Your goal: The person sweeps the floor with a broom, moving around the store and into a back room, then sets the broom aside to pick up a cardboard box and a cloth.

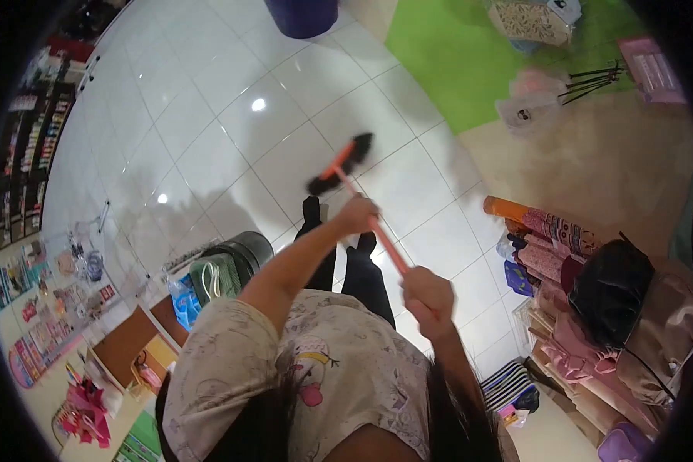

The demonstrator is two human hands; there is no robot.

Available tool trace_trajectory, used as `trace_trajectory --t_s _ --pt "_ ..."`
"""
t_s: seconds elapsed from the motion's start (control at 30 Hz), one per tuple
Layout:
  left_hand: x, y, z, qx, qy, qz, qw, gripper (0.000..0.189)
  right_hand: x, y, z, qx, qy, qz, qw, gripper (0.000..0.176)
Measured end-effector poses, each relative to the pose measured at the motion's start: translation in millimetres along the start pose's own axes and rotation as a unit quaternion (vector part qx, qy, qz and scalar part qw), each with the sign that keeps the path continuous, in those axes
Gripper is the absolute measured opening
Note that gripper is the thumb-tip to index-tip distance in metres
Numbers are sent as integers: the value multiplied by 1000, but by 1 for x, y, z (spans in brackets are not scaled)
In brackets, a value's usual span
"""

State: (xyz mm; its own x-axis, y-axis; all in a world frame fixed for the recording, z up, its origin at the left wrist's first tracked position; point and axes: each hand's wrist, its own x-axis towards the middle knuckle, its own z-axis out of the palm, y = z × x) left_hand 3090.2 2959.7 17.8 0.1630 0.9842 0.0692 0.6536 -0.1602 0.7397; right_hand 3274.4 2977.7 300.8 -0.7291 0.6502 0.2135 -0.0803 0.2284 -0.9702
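Observation:
A broom (393, 250) with an orange handle slants across the view in front of my body. Lower on the stick, nearer the broom head, my left hand (358, 214) is wrapped round it. My right hand (430, 295) grips the upper end of the handle, to the right. The broom head (342, 163), orange with dark bristles, is slightly blurred and lies over the white tiled floor (231, 115), just ahead of my feet.
A dark blue bin (304, 17) stands on the tiles ahead. Right are a green panel (431, 69), fabric rolls (554, 231) and a black bag (612, 292). To my left are a dark bin (246, 254), stocked shelves (35, 154) and a display counter (61, 292).

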Motion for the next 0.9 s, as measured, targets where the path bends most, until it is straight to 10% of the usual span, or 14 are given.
trace_trajectory --t_s 0.27,0.3,0.43,0.47,0.53,0.7,0.77,0.9 --pt "-32 -109 -105 166 19 -186 968 14 45 110 63 181 59 76 979 35" --pt "-12 -102 -105 147 34 -188 970 16 48 98 50 169 120 156 966 42" --pt "88 -18 -80 13 16 -31 999 36 98 5 -32 216 492 -56 842 37" --pt "114 36 -99 -37 -118 -104 987 36 102 -28 -50 146 464 -127 865 41" --pt "139 84 -94 -109 -111 -17 988 36 126 -74 -50 123 487 -192 843 45" --pt "177 39 -33 -260 -188 62 945 38 130 12 0 -339 455 -16 823 34" --pt "177 -1 -7 -194 -183 142 953 41 156 27 28 -211 356 -34 910 32" --pt "161 -17 -56 -197 -147 96 965 42 168 22 28 -86 379 -103 915 53"
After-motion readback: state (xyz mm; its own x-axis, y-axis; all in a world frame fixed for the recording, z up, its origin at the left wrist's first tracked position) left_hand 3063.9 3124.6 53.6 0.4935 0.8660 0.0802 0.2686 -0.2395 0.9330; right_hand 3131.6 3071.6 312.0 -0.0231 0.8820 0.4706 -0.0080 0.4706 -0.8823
